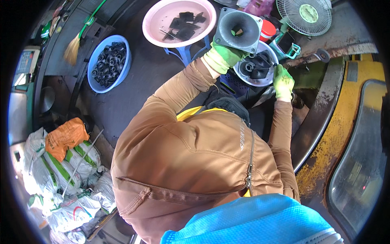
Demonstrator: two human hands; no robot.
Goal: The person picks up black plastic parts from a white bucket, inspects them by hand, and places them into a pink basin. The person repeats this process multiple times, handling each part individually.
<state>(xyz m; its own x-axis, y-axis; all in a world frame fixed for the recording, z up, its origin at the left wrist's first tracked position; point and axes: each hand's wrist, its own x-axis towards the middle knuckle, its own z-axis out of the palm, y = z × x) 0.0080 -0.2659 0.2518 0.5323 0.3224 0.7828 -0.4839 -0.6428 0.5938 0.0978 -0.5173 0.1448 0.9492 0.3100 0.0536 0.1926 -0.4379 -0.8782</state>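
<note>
My left hand point(227, 55), in a light green glove, is closed on a black plastic horn point(230, 27) with a square flange and a round flared mouth. The mouth faces up, and the horn hides most of my fingers. My right hand point(283, 81), gloved the same way, is beside the right rim of a pale basin point(243, 77). Its fingers are bent together near a small dark bit; what they hold is too small to make out. Black plastic parts point(256, 67) lie in that basin, just below the horn.
A pink basin point(151, 26) with black pieces stands on a blue stool point(185, 57). Farther left is a blue tub point(126, 67) full of small black parts. A fan point(306, 16) and a red container point(267, 30) stand behind; a yellow machine point(325, 162) is at right, sacks point(73, 175) at left.
</note>
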